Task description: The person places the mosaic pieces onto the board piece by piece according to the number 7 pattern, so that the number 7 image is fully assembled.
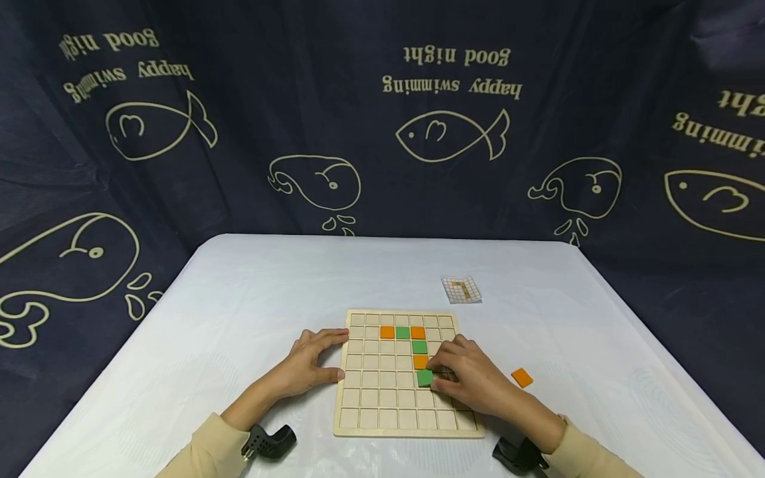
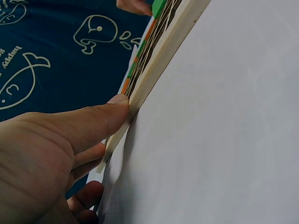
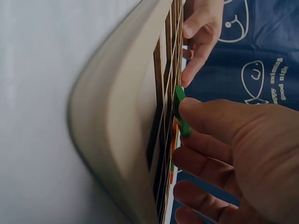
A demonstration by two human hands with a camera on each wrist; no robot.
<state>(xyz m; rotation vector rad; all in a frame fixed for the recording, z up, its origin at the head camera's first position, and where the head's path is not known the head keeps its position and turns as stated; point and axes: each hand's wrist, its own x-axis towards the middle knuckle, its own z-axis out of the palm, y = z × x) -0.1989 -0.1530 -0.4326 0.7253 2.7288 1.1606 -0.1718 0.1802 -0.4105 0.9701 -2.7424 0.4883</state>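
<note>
A square wooden grid board (image 1: 370, 398) lies on the table under both hands. My right hand (image 1: 472, 377) pinches a green square tile (image 1: 425, 378) between thumb and forefinger. In the right wrist view that green tile (image 3: 181, 100) is tilted, with one edge raised over the grid. Just above it in the same column sit an orange tile (image 1: 421, 362) and another green tile (image 1: 420, 347). Along the second row lie an orange, a green (image 1: 403, 332) and an orange tile. My left hand (image 1: 311, 362) rests against the board's left edge, thumb and fingers extended.
One loose orange tile (image 1: 522, 378) lies on the white table (image 1: 239, 292) right of my right hand. Behind the board is a small card (image 1: 462, 290) printed with a grid pattern. A dark curtain (image 1: 358, 99) with fish drawings hangs behind the table.
</note>
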